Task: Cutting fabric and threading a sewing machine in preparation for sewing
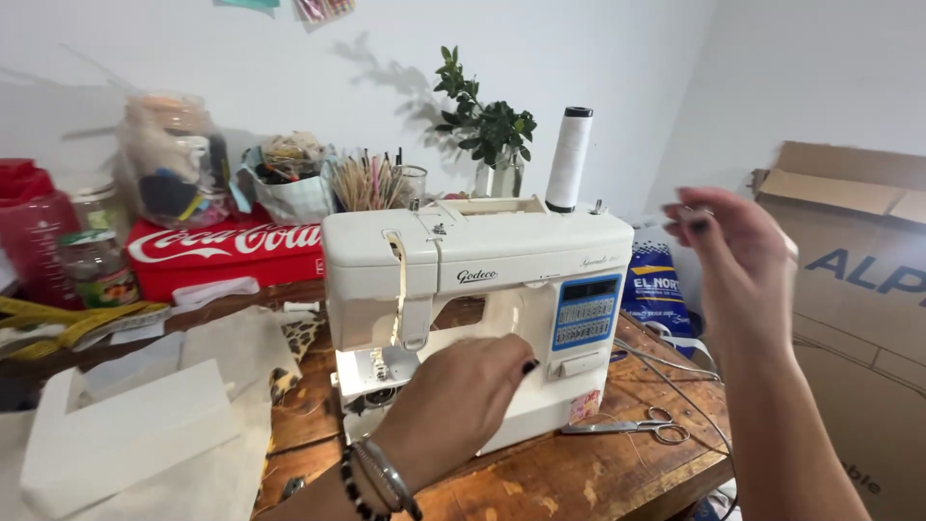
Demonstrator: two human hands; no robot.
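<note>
A cream sewing machine (482, 280) stands on a wooden table (540, 478), with a white thread spool (568, 159) upright on top. My left hand (461, 396), wearing bracelets, rests against the machine's bed near the needle plate (371, 371); its fingers are curled with nothing visibly held. My right hand (733, 251) is raised to the right of the machine, blurred, fingertips pinched together near its top; a fine thread may be between them, but I cannot tell.
Scissors (632, 425) lie on the table in front of the machine. White fabric and paper (145, 415) cover the left side. A red tin (227, 253), jars, a cup of sticks (371, 183) and a plant (487, 130) line the wall. A cardboard box (858, 289) stands at right.
</note>
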